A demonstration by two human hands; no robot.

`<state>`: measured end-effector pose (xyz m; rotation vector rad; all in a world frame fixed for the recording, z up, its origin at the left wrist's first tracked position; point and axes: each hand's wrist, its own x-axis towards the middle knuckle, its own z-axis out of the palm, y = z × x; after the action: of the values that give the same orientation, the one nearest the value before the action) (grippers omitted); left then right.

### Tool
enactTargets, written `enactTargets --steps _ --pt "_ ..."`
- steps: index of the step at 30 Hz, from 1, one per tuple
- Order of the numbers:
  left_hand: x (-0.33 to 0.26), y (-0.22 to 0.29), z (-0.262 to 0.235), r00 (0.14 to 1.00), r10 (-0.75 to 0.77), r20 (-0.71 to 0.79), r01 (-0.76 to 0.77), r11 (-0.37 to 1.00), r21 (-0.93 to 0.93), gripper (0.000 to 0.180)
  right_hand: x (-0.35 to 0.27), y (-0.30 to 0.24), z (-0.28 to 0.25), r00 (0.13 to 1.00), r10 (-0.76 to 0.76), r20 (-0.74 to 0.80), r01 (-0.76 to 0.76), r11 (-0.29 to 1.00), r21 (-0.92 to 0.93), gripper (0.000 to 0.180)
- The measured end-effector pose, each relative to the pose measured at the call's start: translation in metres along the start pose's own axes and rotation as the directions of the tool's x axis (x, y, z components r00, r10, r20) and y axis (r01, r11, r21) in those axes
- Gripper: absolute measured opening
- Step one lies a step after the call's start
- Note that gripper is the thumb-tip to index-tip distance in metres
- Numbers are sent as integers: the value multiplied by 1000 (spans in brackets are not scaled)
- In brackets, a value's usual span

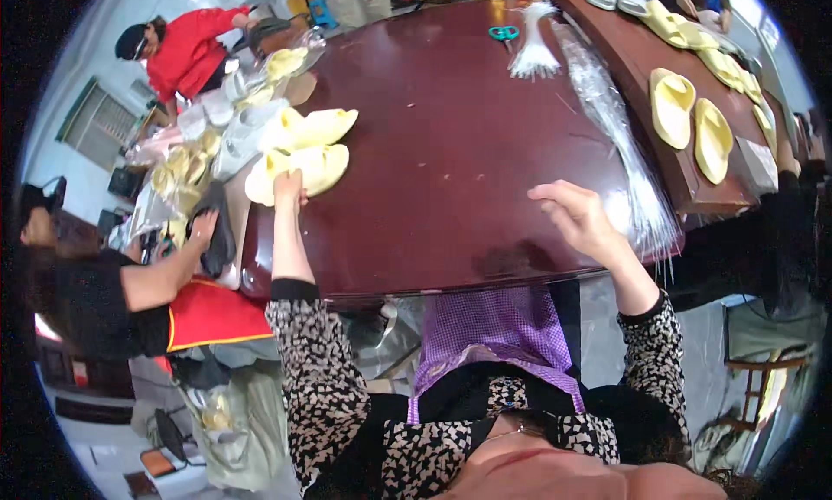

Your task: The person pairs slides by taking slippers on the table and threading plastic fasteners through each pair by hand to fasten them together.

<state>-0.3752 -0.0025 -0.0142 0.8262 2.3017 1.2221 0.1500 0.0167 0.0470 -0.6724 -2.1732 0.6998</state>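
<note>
My left hand is closed on a pale yellow slipper at the left side of the dark red table. Just beyond it another yellow slipper lies alongside, its toe pointing right. How the fingers sit under the held slipper is partly hidden. My right hand hovers over the table's right part, fingers loosely bent and apart, with nothing visible in it. The nearest thing to it is a long bundle of clear plastic ties along the right edge.
Teal-handled scissors and a white tie bundle lie at the far side. A raised board on the right carries yellow slippers. Bagged shoes crowd the left. Co-workers stand left: one in red, one in black handling a dark shoe.
</note>
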Motion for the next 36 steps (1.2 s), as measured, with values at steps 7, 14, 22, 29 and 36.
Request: enactTargets --steps 7,14,22,29,36 --pt "-131 70 80 900 157 406 12 923 -385 45 11 30 14 929 285 236 -336 918 212 33" --pt "-228 99 151 761 434 481 -148 839 -523 46 17 42 50 726 672 146 -591 501 631 47" --pt "-235 93 156 691 565 451 -260 776 -575 45 0 56 21 643 753 141 -630 415 656 37" --pt "-202 83 137 884 429 187 -349 870 -348 65 0 36 0 760 650 -8 -522 618 587 38" --pt "-198 100 132 866 331 374 -166 897 -409 79 -1 22 8 817 575 -47 -472 712 520 43"
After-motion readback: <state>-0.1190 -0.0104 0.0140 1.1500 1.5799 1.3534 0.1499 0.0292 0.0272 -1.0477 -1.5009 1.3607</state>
